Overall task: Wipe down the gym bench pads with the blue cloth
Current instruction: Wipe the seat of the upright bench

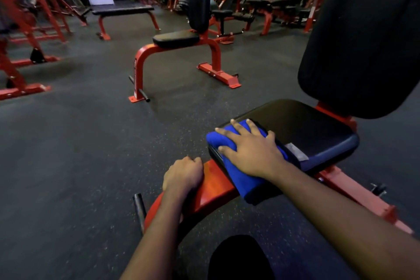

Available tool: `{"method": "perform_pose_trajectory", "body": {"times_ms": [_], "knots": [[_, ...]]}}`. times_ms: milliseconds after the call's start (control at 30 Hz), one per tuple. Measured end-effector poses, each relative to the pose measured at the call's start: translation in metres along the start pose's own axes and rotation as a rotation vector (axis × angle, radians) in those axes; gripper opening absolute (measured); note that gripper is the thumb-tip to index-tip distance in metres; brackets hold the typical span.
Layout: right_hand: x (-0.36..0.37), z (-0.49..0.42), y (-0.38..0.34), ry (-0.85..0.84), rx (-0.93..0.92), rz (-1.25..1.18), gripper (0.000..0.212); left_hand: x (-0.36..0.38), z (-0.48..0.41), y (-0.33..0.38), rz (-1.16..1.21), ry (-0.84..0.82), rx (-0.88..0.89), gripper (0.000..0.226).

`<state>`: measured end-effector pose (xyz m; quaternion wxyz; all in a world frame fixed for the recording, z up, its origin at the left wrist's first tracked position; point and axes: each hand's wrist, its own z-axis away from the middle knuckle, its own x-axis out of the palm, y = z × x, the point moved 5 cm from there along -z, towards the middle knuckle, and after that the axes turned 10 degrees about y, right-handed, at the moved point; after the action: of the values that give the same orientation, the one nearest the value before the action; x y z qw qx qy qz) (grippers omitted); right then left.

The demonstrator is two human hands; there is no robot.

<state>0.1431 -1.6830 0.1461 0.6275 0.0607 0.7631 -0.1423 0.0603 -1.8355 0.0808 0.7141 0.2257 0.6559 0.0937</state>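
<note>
A folded blue cloth (pixel 236 175) lies over the front left corner of the black seat pad (pixel 313 129) of the nearest bench and hangs down its edge. My right hand (pixel 252 148) presses flat on the cloth with fingers spread. My left hand (pixel 183 175) grips the red frame tube (pixel 216 186) just in front of the seat, fingers curled over it. The tall black back pad (pixel 363 36) rises upright behind the seat at the right. A small grey patch (pixel 296 151) shows on the seat beside my right wrist.
A second red seated bench (pixel 181 52) with black pads stands ahead on the dark rubber floor (pixel 79 143). A flat bench (pixel 123 10) is farther back left. Red machine frames (pixel 27 36) line the left side and the back. A black peg (pixel 139 209) sticks out by my left forearm.
</note>
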Motion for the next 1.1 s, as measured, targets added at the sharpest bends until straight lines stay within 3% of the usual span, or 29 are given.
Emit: {"method": "perform_pose_trajectory", "body": {"times_ms": [267, 367, 433, 600, 767, 933, 1100], "knots": [[0.003, 0.009, -0.003, 0.029, -0.088, 0.025, 0.057, -0.001, 0.002, -0.004, 0.016, 0.017, -0.003, 0.049], [0.001, -0.032, 0.002, -0.056, 0.009, -0.051, 0.053, -0.001, 0.001, -0.004, 0.023, 0.02, -0.002, 0.049], [0.003, -0.038, 0.0, -0.022, 0.049, -0.031, 0.053, 0.0, 0.002, -0.005, 0.028, 0.023, -0.008, 0.049], [0.005, -0.02, 0.003, -0.006, -0.133, -0.041, 0.051, 0.002, -0.002, -0.006, 0.031, 0.024, -0.001, 0.048], [0.003, -0.063, 0.008, -0.02, 0.059, -0.047, 0.052, 0.002, -0.001, -0.006, 0.032, 0.027, -0.003, 0.048], [0.004, -0.036, 0.007, 0.001, -0.168, -0.077, 0.05, 0.003, -0.004, -0.006, 0.034, 0.027, -0.003, 0.047], [0.003, -0.065, 0.006, -0.019, 0.007, -0.065, 0.052, 0.004, -0.003, -0.007, 0.033, 0.037, 0.007, 0.048]]}}
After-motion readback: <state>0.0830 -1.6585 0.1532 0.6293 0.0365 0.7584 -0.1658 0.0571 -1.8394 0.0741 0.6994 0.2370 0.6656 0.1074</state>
